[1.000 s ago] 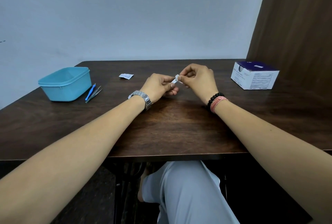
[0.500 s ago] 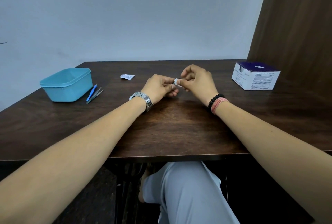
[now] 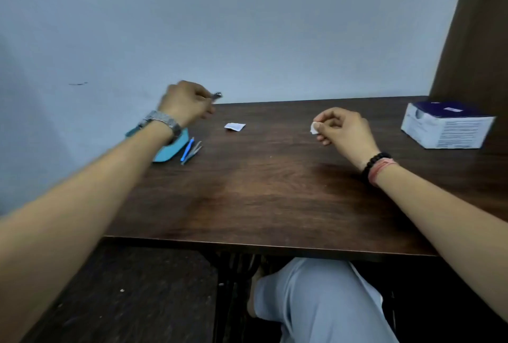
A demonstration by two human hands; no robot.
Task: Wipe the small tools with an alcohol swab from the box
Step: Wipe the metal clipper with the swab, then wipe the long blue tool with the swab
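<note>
— Left hand (image 3: 184,105)?
— Raised over the table's far left, fingers curled, pinching a small metal tool (image 3: 216,95); its long axis runs left-right, tip pointing right. Blurred.
— Right hand (image 3: 341,129)?
— Fingers curled, pinching the white alcohol swab (image 3: 314,127) above the table (image 3: 261,191).

- A dark wood-grain desk (image 3: 264,191) fills the middle of the scene, its near edge running across above the seated person's knee.
- A teal plastic container (image 3: 171,150) sits at the desk's far left, largely hidden behind a forearm.
- A torn white wrapper (image 3: 234,126) lies flat on the desk toward the far edge, left of centre.
- A pale blue-grey wall (image 3: 247,26) rises behind the desk, marked by a small dark smudge at left.
- A brown wooden panel (image 3: 475,26) stands upright at the far right.
- A light grey trouser leg (image 3: 316,301) shows below the desk's near edge, above a dark floor (image 3: 123,296).
</note>
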